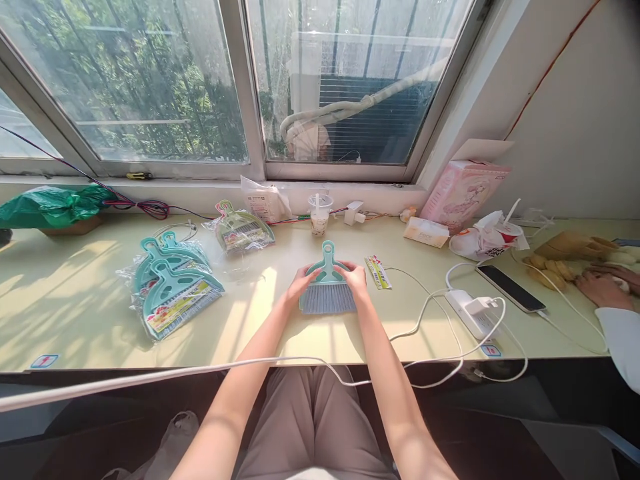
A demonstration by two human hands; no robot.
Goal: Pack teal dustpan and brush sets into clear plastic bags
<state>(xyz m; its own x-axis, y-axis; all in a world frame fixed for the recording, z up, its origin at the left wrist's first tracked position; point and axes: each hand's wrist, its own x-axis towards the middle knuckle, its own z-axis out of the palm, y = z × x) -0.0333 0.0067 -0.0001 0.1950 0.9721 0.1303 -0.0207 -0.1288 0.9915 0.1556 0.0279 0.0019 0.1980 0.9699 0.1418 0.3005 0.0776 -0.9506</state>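
A mint-green brush with grey bristles lies with a matching dustpan on the table, handles pointing to the window. My left hand grips its left side, and my right hand grips its right side, thumbs on top. Just right of my right hand lies a printed label card. Several packaged mint-green brush and dustpan sets are piled to the left in clear plastic. Behind them sits another wrapped set, olive green.
A drink cup stands by the window sill. On the right are a power strip with white cables, a phone, a pink box and another person's hands. A white cable crosses before the table edge.
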